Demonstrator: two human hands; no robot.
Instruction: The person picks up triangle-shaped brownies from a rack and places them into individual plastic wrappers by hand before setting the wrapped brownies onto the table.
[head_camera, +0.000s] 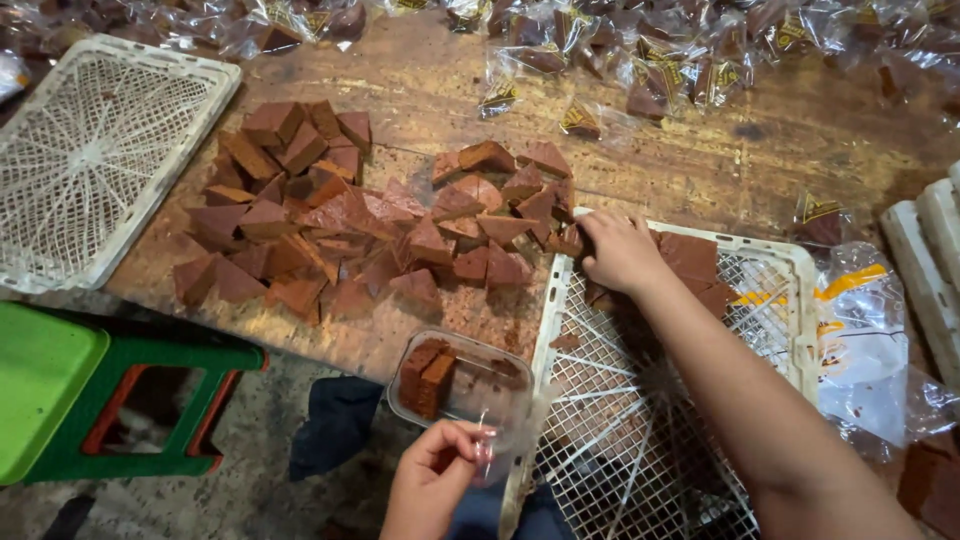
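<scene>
I see my left hand (432, 487) pinching the clear bag (470, 392), two brown cake pieces already inside, my right hand (618, 250) closing on a piece at the white tray (800, 300) edge, the cake heap (370, 215) on the desk (700, 150) unbagged.

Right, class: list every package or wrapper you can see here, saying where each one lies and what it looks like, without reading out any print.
Wrapped pieces: heaped along the far edge of the wooden table; clear film with yellow-and-black labels, brown blocks inside.
Single wrapped piece: right of the white tray; same clear film, yellow-and-black label.
Clear plastic tub: near edge, above the left hand; rounded rectangle holding brown blocks.
Plastic bag: far right; crumpled, clear with orange patches.
</scene>
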